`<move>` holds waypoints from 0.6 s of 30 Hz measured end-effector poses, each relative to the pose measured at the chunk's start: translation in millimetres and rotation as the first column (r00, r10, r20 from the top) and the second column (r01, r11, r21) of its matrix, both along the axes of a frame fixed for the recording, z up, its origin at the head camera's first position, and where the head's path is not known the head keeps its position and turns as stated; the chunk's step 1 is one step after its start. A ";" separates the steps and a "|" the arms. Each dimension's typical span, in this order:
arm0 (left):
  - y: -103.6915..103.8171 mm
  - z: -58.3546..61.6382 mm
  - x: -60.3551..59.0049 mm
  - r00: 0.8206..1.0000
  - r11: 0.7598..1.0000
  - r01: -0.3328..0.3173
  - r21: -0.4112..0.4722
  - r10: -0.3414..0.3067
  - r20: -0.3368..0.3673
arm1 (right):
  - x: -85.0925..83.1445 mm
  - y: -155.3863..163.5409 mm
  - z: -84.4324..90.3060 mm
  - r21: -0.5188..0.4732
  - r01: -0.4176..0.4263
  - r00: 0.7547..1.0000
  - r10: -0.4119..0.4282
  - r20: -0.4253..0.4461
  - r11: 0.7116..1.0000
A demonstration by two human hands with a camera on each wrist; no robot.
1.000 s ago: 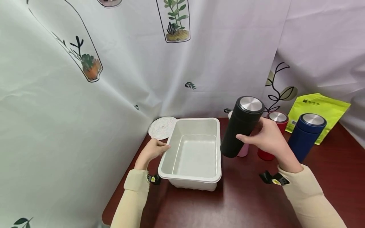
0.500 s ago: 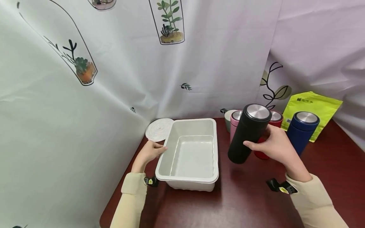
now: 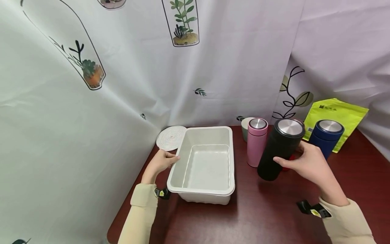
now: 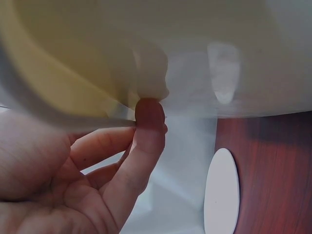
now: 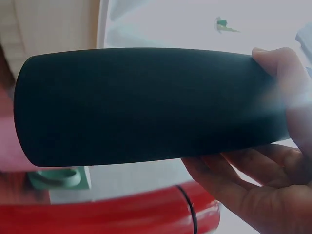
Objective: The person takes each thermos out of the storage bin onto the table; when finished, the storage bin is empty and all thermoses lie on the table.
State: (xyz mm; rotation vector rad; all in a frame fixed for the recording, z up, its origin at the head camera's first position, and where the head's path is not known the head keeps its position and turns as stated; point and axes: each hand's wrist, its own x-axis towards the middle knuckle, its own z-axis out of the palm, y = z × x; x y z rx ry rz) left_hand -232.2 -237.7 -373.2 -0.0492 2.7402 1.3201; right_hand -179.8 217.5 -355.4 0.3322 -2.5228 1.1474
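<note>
With thumb and fingers, my left hand (image 3: 159, 163) pinches the left rim of a light grey plastic tub (image 3: 199, 192); the left wrist view shows the thumb (image 4: 150, 119) on the rim. The tub has nothing inside it. My right hand (image 3: 312, 166) grips a black thermos (image 3: 278, 150) with a steel-topped lid, tilted, its base toward the tub and low over the table. Behind it a pink thermos (image 3: 256, 145) stands upright. A red thermos (image 5: 122, 214) is mostly hidden behind the black one in the head view. Right of that is a blue thermos (image 3: 327, 137).
A round white woven mat (image 3: 171, 138) lies behind the tub at the left, by the curtain. A green-and-white cup-like object (image 3: 244, 130) stands partly behind the pink thermos. Farther right leans a bright lime bag (image 3: 341, 113). Dark red table (image 3: 253, 217) extends in front.
My right hand has carried the black thermos rightward and a little toward me, away from the tub, uncovering the pink thermos. The left hand has kept its hold on the rim.
</note>
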 end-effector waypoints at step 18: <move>0.8 0.6 0.3 1.000 1.000 -0.010 -0.009 0.010 0.014 | 11.6 46.9 -24.8 0.058 0.151 0.987 -0.154 0.039 0.987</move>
